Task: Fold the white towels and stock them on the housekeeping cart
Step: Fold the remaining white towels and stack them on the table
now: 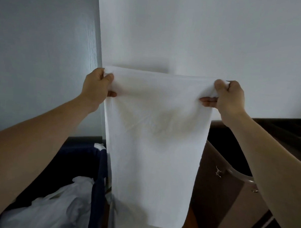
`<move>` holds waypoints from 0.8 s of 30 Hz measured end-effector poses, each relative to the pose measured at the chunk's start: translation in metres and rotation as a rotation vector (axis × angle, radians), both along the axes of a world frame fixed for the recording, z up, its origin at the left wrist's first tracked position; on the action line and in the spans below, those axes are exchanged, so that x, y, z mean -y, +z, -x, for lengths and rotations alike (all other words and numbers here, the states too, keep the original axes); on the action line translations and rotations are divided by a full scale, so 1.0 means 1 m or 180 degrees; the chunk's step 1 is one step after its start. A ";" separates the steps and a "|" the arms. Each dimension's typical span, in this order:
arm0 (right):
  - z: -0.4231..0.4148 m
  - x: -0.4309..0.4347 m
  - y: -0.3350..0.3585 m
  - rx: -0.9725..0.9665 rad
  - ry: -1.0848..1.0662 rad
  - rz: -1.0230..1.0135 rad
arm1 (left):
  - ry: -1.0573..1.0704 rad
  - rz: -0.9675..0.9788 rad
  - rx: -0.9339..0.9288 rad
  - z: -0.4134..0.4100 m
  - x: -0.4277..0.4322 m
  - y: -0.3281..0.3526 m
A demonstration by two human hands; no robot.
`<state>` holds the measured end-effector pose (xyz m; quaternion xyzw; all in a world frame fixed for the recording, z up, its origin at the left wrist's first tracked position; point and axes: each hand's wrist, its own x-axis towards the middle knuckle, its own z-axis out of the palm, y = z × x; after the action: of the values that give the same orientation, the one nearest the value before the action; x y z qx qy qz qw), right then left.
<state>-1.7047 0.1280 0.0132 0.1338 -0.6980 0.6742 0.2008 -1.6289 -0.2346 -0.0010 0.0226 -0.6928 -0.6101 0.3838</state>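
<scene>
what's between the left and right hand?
Head view: only the white towel, its top edge stretched from left hand to right hand, each gripping a corner.

the left arm (42,135) and right arm (274,153) are bare. the left hand (95,87) and right hand (230,98) are bare too.

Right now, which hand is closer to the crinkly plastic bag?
Left. The left hand grips one top corner of the towel, up above the plastic bag. The right hand grips the other top corner, farther off across the towel.
</scene>
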 end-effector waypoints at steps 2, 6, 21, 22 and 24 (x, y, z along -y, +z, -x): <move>0.012 0.001 -0.001 0.0090 0.0053 -0.0009 | 0.0062 -0.0094 0.0110 0.016 -0.006 -0.003; 0.040 -0.001 0.005 0.0055 0.0144 -0.0001 | 0.0257 -0.0072 0.0169 0.040 -0.014 0.004; 0.021 -0.029 -0.002 -0.0094 0.0625 0.0145 | 0.0320 -0.0270 0.0050 -0.037 -0.043 0.016; 0.012 -0.034 -0.011 -0.0063 0.0622 0.0106 | 0.0262 -0.0320 0.0093 -0.050 -0.047 0.009; -0.009 -0.047 -0.031 0.0020 0.0616 -0.0020 | 0.0219 -0.0310 0.0257 -0.078 -0.055 -0.010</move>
<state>-1.6952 0.1752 -0.0181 0.1991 -0.6845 0.6888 0.1321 -1.5507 -0.1796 -0.0111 0.0897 -0.6761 -0.6281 0.3747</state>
